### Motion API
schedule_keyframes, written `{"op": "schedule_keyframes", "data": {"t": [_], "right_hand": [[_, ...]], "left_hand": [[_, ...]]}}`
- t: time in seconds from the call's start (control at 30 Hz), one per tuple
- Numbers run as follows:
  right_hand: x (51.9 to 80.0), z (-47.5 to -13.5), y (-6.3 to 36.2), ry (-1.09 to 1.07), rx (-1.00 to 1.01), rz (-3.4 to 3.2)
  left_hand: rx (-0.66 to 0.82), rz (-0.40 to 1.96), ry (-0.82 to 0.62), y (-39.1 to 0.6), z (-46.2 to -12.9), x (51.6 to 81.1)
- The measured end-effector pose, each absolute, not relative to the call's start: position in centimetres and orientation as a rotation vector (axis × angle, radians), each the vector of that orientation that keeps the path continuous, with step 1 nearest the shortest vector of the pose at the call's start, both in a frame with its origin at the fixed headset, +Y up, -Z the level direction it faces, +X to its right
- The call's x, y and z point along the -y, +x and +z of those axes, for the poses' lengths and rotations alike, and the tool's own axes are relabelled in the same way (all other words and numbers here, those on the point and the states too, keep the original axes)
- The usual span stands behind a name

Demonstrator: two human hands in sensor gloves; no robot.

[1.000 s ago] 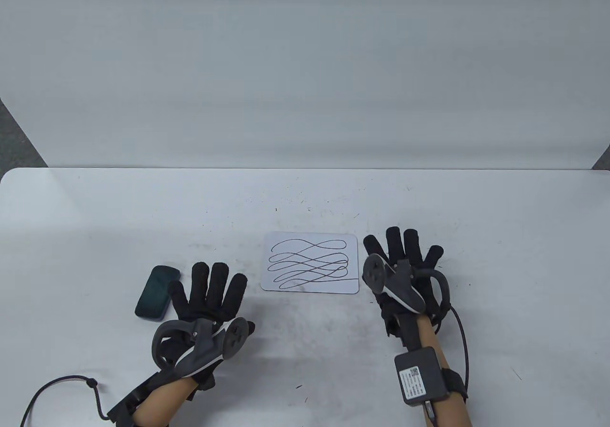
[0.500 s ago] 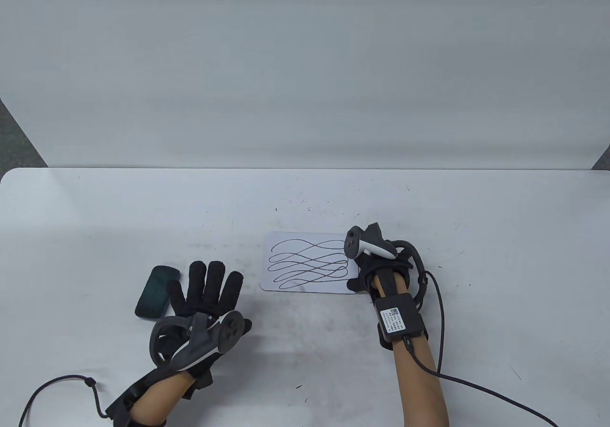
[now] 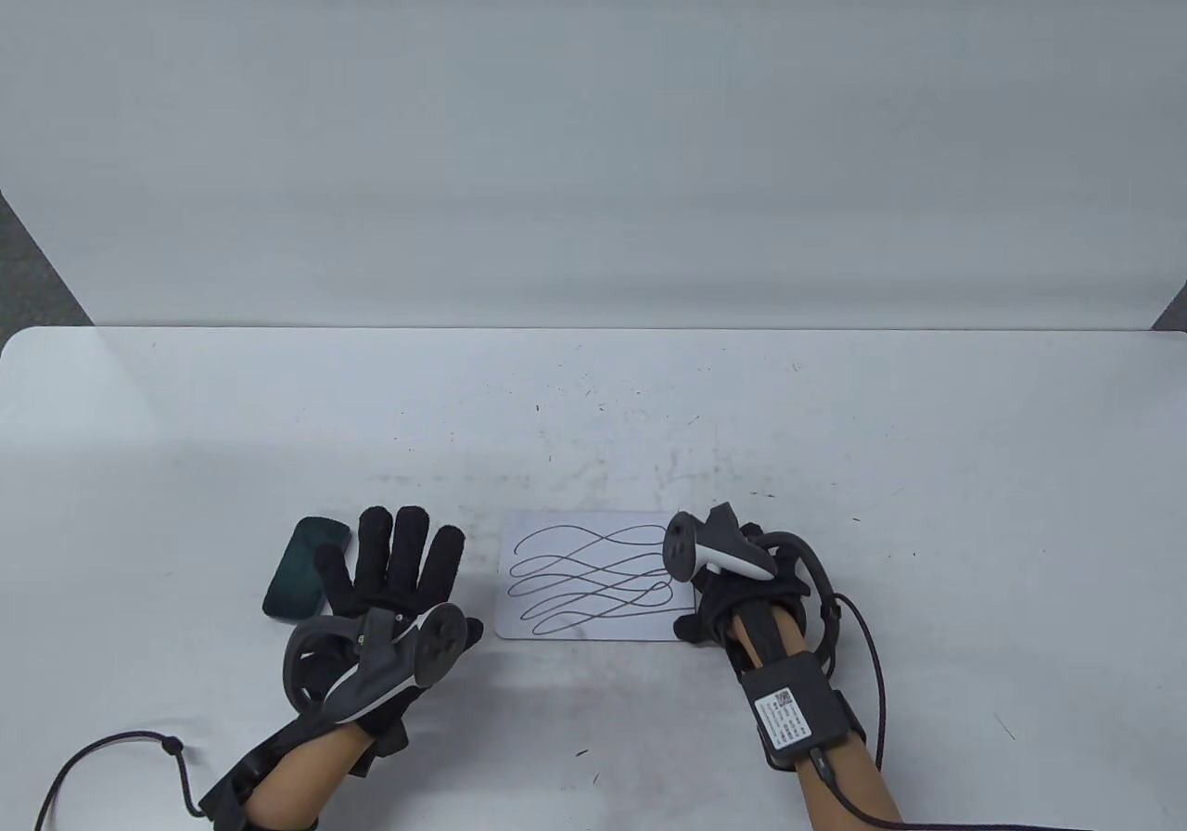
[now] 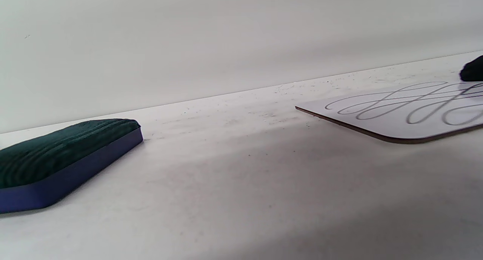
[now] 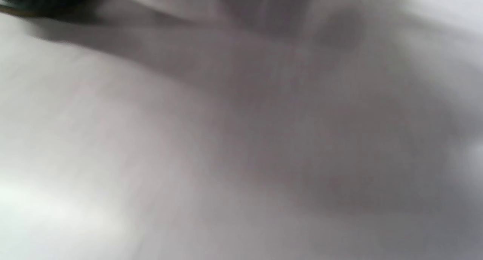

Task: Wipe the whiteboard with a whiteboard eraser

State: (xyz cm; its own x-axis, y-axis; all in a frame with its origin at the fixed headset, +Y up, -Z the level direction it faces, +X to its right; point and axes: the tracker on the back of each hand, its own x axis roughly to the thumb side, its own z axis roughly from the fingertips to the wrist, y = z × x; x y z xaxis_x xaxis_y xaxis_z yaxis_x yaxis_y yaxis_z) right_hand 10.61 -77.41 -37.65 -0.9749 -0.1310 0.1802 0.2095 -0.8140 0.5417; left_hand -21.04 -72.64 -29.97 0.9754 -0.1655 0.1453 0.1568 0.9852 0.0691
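Note:
A small whiteboard (image 3: pixel 593 581) with black scribbled loops lies on the white table (image 3: pixel 593 404) near its front. My right hand (image 3: pixel 707 601) grips the board's right edge, thumb at its near right corner; the tracker hides the fingers. A dark green eraser (image 3: pixel 301 571) with a blue base lies to the left of the board. My left hand (image 3: pixel 394 560) rests flat with fingers spread, just right of the eraser and touching its side. The left wrist view shows the eraser (image 4: pixel 56 158), the whiteboard (image 4: pixel 407 114) and a right fingertip (image 4: pixel 471 69) on the board.
A white backdrop (image 3: pixel 593 126) rises behind the table's far edge. Cables trail from both wrists at the near edge. The table surface shows smudges and specks. The right wrist view is blurred and shows only table.
My right hand moved left, curled onto the whiteboard's right edge, then pulled the board toward the table's near edge. My left hand shifted slightly nearer and stayed flat beside the eraser.

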Motion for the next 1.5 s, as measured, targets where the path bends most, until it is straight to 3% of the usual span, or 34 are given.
{"op": "schedule_keyframes", "data": {"t": [0.17,0.3,0.53,0.7,0.83,1.1,1.5], "right_hand": [[77.5,-33.4,10.0,-0.270,0.859,-2.802],[77.7,-31.9,9.9,-0.288,0.845,-2.833],[78.0,-32.0,10.0,-0.295,0.870,-2.850],[78.2,-32.0,10.3,-0.299,0.883,-2.878],[78.3,-32.0,10.4,-0.297,0.895,-2.890],[78.3,-32.0,10.5,-0.299,0.887,-2.893],[78.3,-32.0,10.6,-0.300,0.889,-2.895]], "left_hand": [[0.151,-0.169,0.056,-21.0,-29.8,72.7],[0.151,-0.178,0.043,-20.9,-29.9,73.0],[-0.018,-0.161,-0.019,-25.2,-32.1,73.5],[-0.277,-0.129,-0.149,-31.6,-33.7,74.5],[-0.355,-0.014,-0.300,-34.2,-34.2,76.4],[-0.450,0.067,-0.450,-36.1,-34.5,78.5],[-0.493,0.043,-0.453,-36.7,-34.5,78.6]]}}
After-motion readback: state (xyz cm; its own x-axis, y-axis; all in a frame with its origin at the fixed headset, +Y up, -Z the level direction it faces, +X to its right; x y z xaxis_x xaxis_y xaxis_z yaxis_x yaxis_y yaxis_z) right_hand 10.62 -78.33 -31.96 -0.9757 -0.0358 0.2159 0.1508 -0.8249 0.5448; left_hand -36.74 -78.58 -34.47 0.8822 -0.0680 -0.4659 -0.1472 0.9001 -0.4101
